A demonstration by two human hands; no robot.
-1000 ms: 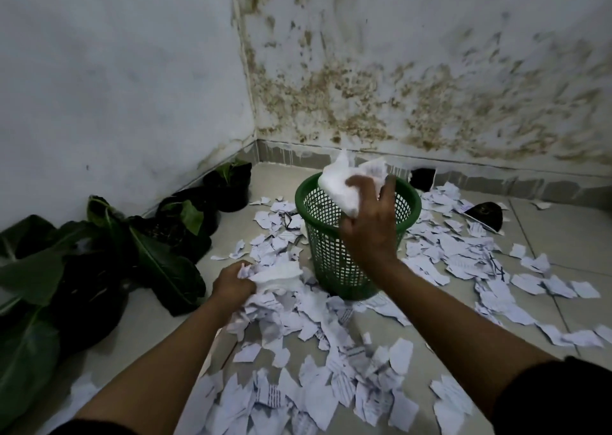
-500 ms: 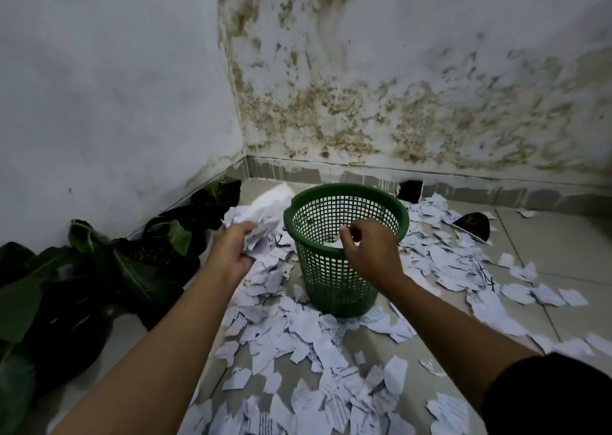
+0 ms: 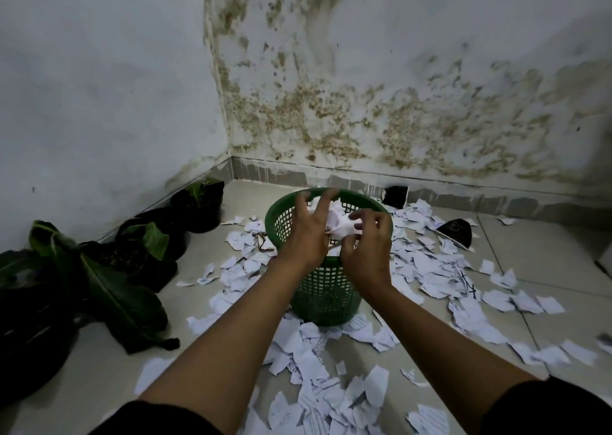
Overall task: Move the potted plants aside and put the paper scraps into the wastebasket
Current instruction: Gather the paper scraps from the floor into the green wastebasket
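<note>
A green mesh wastebasket (image 3: 326, 289) stands on the tiled floor near the room's corner. Both my hands hover over its mouth. My left hand (image 3: 306, 235) has its fingers spread and straight above a bunch of white paper scraps (image 3: 339, 224) that lies between the two hands. My right hand (image 3: 369, 249) curls its fingers and thumb on that bunch from the right. More torn paper scraps (image 3: 331, 398) litter the floor around the basket. Potted plants (image 3: 139, 249) in black pots stand in a row along the left wall, one small pot (image 3: 202, 202) nearest the corner.
A large-leafed plant (image 3: 109, 295) and a big black pot (image 3: 29, 345) fill the near left. Two black objects lie by the back wall: one (image 3: 395, 196) behind the basket, one (image 3: 455, 232) among scraps to the right. Stained walls close the corner.
My left hand carried its bunch of scraps from the left over to the basket's mouth and spread its fingers. My right hand rose from the rim to meet the bunch.
</note>
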